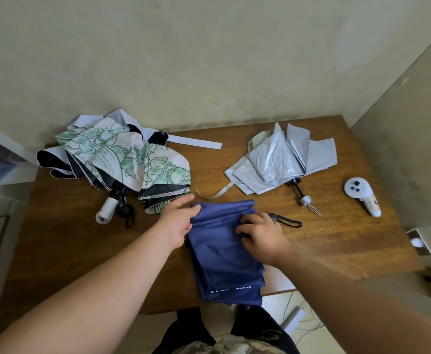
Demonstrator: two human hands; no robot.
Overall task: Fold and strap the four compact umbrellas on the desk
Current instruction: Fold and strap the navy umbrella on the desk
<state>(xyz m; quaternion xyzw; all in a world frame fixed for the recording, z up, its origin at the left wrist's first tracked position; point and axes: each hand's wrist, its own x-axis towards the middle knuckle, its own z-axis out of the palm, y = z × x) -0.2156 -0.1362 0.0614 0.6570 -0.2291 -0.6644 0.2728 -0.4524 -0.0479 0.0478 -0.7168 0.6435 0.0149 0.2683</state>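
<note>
A navy blue umbrella (224, 254) lies collapsed on the wooden desk (324, 238), its cloth hanging over the front edge. My left hand (178, 221) pinches the cloth's far left corner. My right hand (263, 232) presses on the cloth's right side, fingers bent, next to the black wrist loop (287, 221). A white umbrella with green flower print (122, 159) lies unfolded at the back left, on top of a pale lilac umbrella (86, 121) with a black lining. A silver umbrella (280, 159) lies loose at the back right, its strap (217, 194) trailing left.
A white handheld controller (362, 195) rests near the desk's right edge. A long pale strap (196, 142) stretches along the back of the desk. Walls close in behind and to the right. Cables lie on the floor below the front edge.
</note>
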